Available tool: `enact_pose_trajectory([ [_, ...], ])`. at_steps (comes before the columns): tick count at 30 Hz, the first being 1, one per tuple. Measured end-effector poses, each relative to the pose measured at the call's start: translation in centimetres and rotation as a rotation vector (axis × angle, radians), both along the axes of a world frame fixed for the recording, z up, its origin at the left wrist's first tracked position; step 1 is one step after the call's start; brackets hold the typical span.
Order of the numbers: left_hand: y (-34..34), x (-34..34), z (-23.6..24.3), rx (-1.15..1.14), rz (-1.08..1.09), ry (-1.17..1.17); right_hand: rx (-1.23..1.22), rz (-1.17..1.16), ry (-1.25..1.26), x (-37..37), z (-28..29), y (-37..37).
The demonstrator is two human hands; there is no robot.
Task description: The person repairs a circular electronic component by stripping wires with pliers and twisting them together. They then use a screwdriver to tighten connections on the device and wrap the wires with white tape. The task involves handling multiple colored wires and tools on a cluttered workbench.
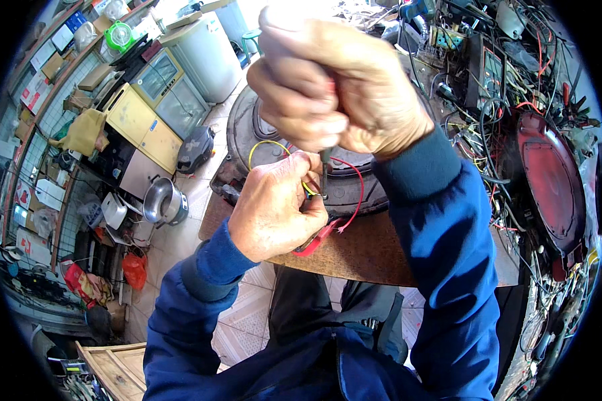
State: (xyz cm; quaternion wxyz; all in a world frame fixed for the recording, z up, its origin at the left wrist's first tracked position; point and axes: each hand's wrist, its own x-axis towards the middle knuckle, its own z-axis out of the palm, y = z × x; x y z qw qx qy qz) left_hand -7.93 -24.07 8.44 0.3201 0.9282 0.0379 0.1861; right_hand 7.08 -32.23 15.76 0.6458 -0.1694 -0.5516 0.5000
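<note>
My right hand [344, 83] is closed in a fist around the handle of a screwdriver [325, 166]; its handle is mostly hidden and its dark shaft points down. Beside the shaft's tip, my left hand [274, 207] pinches a yellow wire [261, 145], which loops up behind the fingers. Both hands are over a round, dark appliance base [242, 134] with ringed ridges, lying on the table. A thin red wire [362, 190] curves right of the shaft, its bare end hanging by the near rim. Under my left hand shows a red, curved piece [311, 246], partly covered.
The brown wooden table [368, 257] has its rounded near edge at my lap. Tangled cables [475, 144] and a red oval pan-like part [548, 177] crowd the right. To the left are a metal pot [164, 200], a yellow cabinet [140, 123] and loaded shelves [67, 134].
</note>
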Motion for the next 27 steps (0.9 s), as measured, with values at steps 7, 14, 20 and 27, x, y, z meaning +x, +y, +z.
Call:
enact_pose_trajectory([
  [7,0.4,-0.6,-0.2,-0.017,-0.025,-0.031,-0.084,-1.31,-0.286,-4.9,1.2,-2.6],
  [14,0.3,0.0,-0.6,0.063,-0.021,-0.09,-0.002,-0.088,-0.043,-1.0,0.1,-2.5],
  [20,0.0,-0.3,-0.7,-0.149,-0.006,-0.055,-0.118,-1.175,-0.319,-3.3,1.6,-3.7],
  [27,-0.1,0.1,-0.2,-0.032,0.014,0.042,-0.113,-0.887,-0.081,-3.8,1.1,-3.2],
])
